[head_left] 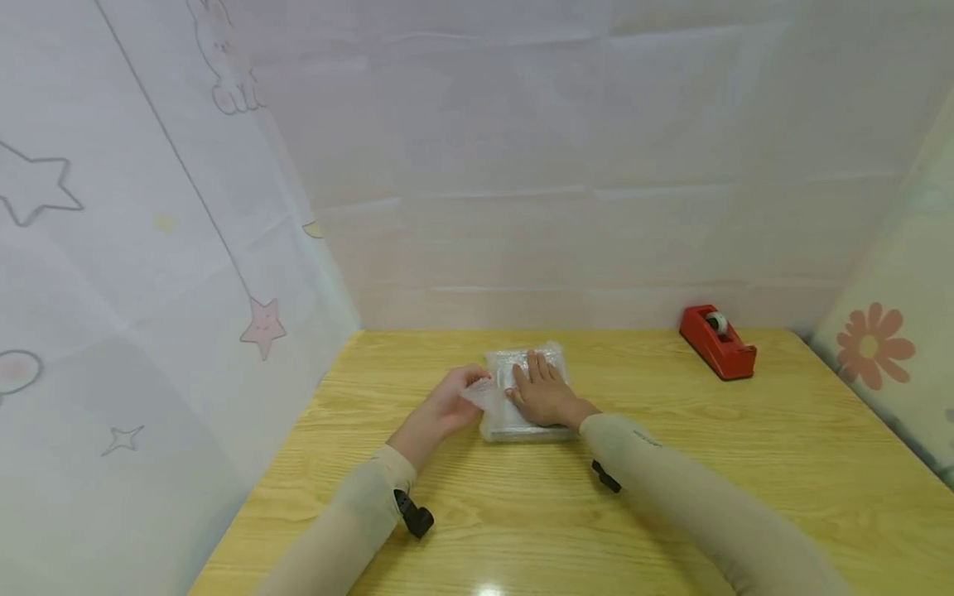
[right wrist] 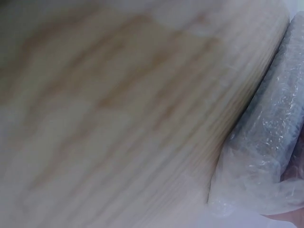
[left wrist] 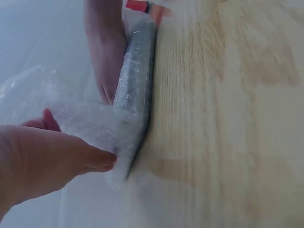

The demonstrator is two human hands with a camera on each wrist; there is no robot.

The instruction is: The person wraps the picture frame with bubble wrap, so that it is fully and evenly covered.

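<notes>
A flat rectangular package in clear bubble wrap point(head_left: 522, 432) lies on the wooden table in front of me. At its left side my left hand point(head_left: 455, 400) pinches a loose flap of the bubble wrap point(head_left: 480, 393), lifted from the package. In the left wrist view the thumb point(left wrist: 97, 159) lies against the film near the package's end. My right hand point(head_left: 547, 395) presses on top of the package, fingers straight and spread. Along the table, the right wrist view shows the wrapped edge of the package point(right wrist: 266, 128); most of that hand is out of frame.
A red tape dispenser point(head_left: 718, 343) with a roll of tape stands at the back right of the table point(head_left: 462, 513). Printed cloth point(head_left: 566, 248) hangs behind the table and along both sides.
</notes>
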